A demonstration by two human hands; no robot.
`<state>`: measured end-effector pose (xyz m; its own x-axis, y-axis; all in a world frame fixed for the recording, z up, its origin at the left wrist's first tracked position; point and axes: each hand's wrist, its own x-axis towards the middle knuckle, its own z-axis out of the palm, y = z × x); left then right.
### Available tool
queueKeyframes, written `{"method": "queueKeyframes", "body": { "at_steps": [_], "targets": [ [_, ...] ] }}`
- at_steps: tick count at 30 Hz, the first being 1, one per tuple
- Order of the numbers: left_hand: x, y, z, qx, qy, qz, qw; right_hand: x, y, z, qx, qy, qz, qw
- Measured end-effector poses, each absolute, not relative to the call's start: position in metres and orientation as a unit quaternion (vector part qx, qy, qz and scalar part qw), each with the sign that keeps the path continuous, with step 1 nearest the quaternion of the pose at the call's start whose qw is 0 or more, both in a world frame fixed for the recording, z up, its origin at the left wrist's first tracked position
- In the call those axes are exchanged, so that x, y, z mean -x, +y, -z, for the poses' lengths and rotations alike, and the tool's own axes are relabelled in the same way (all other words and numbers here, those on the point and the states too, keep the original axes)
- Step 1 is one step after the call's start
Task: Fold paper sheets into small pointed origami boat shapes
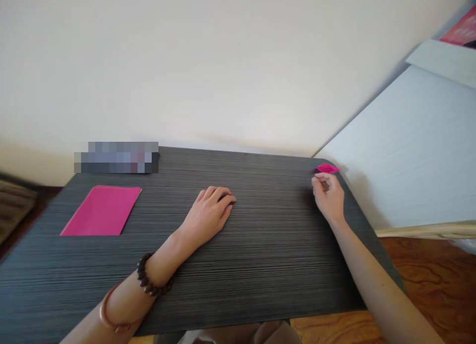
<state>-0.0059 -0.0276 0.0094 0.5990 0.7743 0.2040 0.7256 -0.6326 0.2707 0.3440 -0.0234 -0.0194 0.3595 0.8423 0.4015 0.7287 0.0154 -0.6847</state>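
My left hand (211,210) lies palm down on the dark table, its fingers loosely stretched and a little apart, holding nothing. To its left is a flat stack of square pink paper (102,211). My right hand (329,198) hovers near the table's far right corner. Its fingers are curled in, with the thumb close to the fingertips, and nothing shows between them. Just beyond these fingers is a small pink folded paper piece (327,168), pointed at its right end. Its near edge is partly behind the hand, so contact cannot be made out.
The dark wood-grain table (260,264) reaches back to a pale wall (230,66). A blurred-out object (117,159) stands at its back left. A white panel (409,150) rises beside the right edge. Wooden floor (427,264) shows at the lower right.
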Motion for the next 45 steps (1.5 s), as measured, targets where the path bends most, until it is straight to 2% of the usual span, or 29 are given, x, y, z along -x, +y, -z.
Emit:
{"method": "queueKeyframes", "body": {
  "at_steps": [6, 8, 11, 15, 20, 26, 32, 40, 45],
  "targets": [
    [0.037, -0.045, -0.018, -0.852, 0.51, -0.116, -0.011, -0.23, -0.034, 0.017, 0.604, -0.691, -0.176, 0.356],
    [0.06, -0.048, -0.015, -0.795, 0.591, -0.114, -0.08, -0.195, -0.037, 0.012, 0.552, -0.766, -0.168, 0.284],
    [0.097, -0.05, -0.01, -0.702, 0.691, -0.082, -0.151, -0.156, -0.038, 0.006, 0.49, -0.823, -0.156, 0.242],
    [0.126, -0.05, -0.014, -0.661, 0.746, -0.011, -0.078, -0.137, -0.036, 0.005, 0.464, -0.848, -0.138, 0.217],
    [0.129, -0.045, -0.029, -0.652, 0.755, 0.05, -0.058, -0.14, -0.036, 0.006, 0.476, -0.84, -0.142, 0.217],
    [0.146, -0.045, -0.016, -0.689, 0.712, -0.025, -0.133, -0.141, -0.036, 0.006, 0.474, -0.831, -0.171, 0.238],
    [0.149, -0.05, 0.001, -0.669, 0.731, -0.051, -0.125, -0.144, -0.031, 0.009, 0.479, -0.818, -0.21, 0.24],
    [0.143, -0.054, -0.007, -0.666, 0.727, -0.134, -0.104, -0.144, -0.03, 0.009, 0.49, -0.817, -0.197, 0.229],
    [0.118, -0.063, -0.023, -0.69, 0.661, -0.265, -0.131, -0.144, -0.026, 0.008, 0.494, -0.796, -0.233, 0.26]
  ]
}}
